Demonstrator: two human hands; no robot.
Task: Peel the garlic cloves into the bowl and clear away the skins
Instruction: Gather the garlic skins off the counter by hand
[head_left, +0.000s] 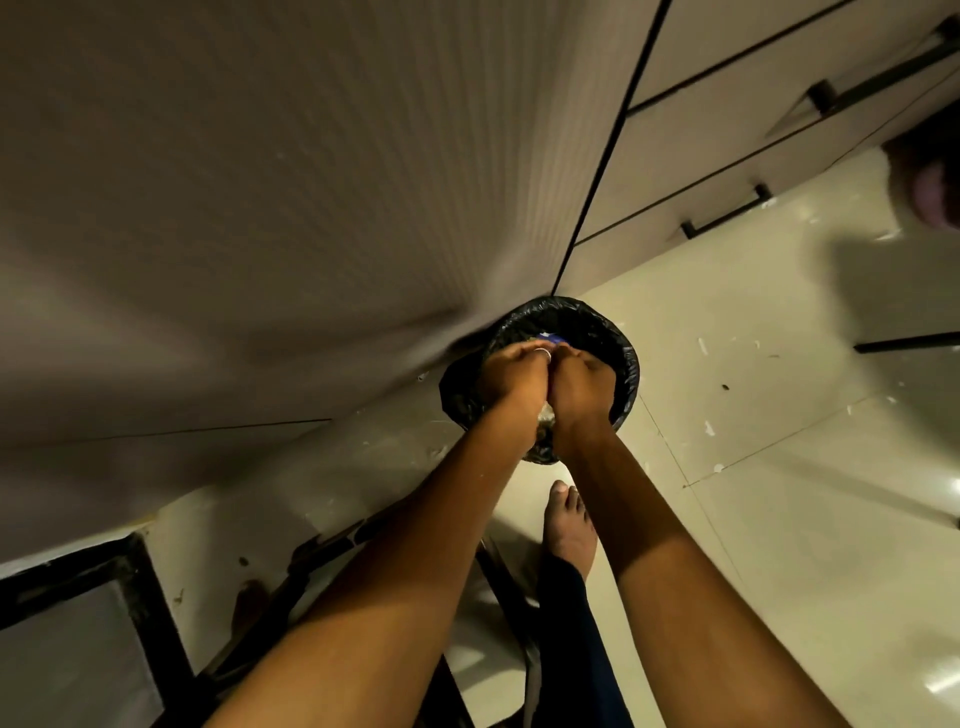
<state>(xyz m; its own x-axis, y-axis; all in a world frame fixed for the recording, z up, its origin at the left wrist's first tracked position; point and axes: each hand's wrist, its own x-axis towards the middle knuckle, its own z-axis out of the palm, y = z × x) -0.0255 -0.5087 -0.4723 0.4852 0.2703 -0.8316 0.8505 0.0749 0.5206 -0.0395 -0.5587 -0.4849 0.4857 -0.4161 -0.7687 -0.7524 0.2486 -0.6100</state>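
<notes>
A round bin lined with a black bag (627, 364) stands on the floor against the cabinet front. My left hand (511, 371) and my right hand (579, 379) are pressed side by side over its opening, backs up and fingers curled downward. A pale papery wad of garlic skins (546, 414) shows in the gap between my wrists, cupped by both hands. Most of the skins are hidden under my hands. No bowl or garlic cloves are in view.
A blue scrap (553, 339) lies inside the bin. My bare foot (569, 525) stands just in front of it on the glossy tiled floor (779, 467). Drawers with black handles (727, 214) rise at the right, and a black-framed stand (130, 597) is at lower left.
</notes>
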